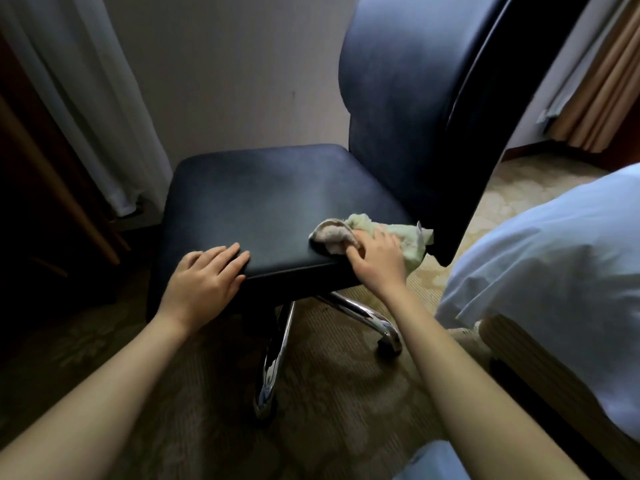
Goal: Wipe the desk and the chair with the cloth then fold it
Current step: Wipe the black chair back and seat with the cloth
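A dark swivel chair (263, 202) with a tall backrest and chrome legs stands in front of me. A crumpled cloth (408, 233), pale green with a grey-brown part, lies on the seat's near right corner. My right hand (377, 258) lies on top of the cloth with its fingers curled into it. My left hand (204, 275) rests flat on the seat's near left edge, fingers straight. The desk is not in view.
A bed with white bedding (554, 258) stands close on the right. A white curtain (93, 109) hangs at the left beside dark wooden furniture (41, 202). Patterned carpet (339, 393) covers the floor, and a plain wall rises behind the chair.
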Available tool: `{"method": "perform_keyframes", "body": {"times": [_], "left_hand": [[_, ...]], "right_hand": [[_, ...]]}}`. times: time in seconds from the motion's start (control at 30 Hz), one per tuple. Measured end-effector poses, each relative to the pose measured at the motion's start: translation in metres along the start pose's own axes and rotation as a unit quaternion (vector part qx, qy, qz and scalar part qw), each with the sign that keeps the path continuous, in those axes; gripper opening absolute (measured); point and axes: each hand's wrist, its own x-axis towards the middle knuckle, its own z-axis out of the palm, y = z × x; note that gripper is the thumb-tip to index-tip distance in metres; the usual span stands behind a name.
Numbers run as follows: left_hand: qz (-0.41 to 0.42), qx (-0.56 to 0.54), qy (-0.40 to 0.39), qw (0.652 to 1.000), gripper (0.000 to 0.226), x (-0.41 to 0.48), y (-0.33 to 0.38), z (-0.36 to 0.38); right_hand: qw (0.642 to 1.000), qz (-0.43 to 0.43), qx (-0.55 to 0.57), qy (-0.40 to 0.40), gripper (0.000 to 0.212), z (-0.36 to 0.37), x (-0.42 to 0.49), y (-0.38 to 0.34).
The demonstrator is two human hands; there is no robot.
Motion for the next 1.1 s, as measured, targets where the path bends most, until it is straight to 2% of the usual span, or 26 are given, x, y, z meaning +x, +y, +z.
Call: {"method": "perform_keyframes", "body": {"times": [0.1,0.2,0.27,0.33,0.43,0.5,0.57,0.67,0.7,0.77,0.83,0.9,1.0,1.1], "left_hand": [[-0.058,0.020,-0.016,0.998,0.037,-0.009,-0.012,0.005],[-0.166,0.018,-0.119,0.979,0.041,-0.007,-0.009,-0.010],[-0.224,0.021,-0.193,0.955,0.047,0.004,-0.006,-0.025],[-0.246,0.008,-0.208,0.947,0.051,0.020,-0.003,-0.042],[-0.269,-0.069,-0.186,0.943,0.052,0.056,0.013,-0.070],[-0.258,-0.128,-0.144,0.947,0.052,0.080,0.029,-0.088],[-0.232,-0.183,-0.080,0.952,0.052,0.103,0.047,-0.110],[-0.191,-0.282,-0.004,0.940,0.051,0.126,0.074,-0.134],[-0.182,-0.328,0.016,0.927,0.051,0.133,0.082,-0.142],[-0.179,-0.422,0.046,0.888,0.051,0.144,0.097,-0.159],[-0.180,-0.474,0.067,0.859,0.052,0.154,0.109,-0.175],[-0.170,-0.508,0.083,0.840,0.054,0.164,0.118,-0.190],[-0.138,-0.548,0.126,0.815,0.053,0.180,0.125,-0.209],[-0.135,-0.542,0.171,0.811,0.063,0.197,0.126,-0.229]], "right_hand": [[0.995,-0.044,0.079,-0.038,0.064,0.001,-0.014,-0.006],[0.972,-0.047,0.216,-0.076,0.037,-0.008,-0.035,-0.021],[0.939,-0.005,0.331,-0.096,0.025,-0.021,-0.048,-0.029],[0.886,0.045,0.453,-0.091,0.024,-0.041,-0.060,-0.032],[0.817,0.066,0.571,0.042,0.021,-0.084,-0.065,-0.025],[0.764,0.088,0.623,0.144,0.029,-0.111,-0.059,-0.008],[0.724,0.123,0.632,0.249,0.036,-0.141,-0.051,0.004],[0.691,0.130,0.609,0.367,0.028,-0.181,-0.044,0.003],[0.686,0.116,0.614,0.373,0.031,-0.189,-0.040,-0.002],[0.701,0.109,0.618,0.339,0.038,-0.189,-0.032,-0.018],[0.743,0.117,0.583,0.308,0.036,-0.171,-0.029,-0.035],[0.778,0.115,0.532,0.315,0.031,-0.152,-0.031,-0.046],[0.771,0.089,0.541,0.325,0.032,-0.146,-0.035,-0.055],[0.781,0.072,0.535,0.315,0.040,-0.147,-0.036,-0.058]]}}
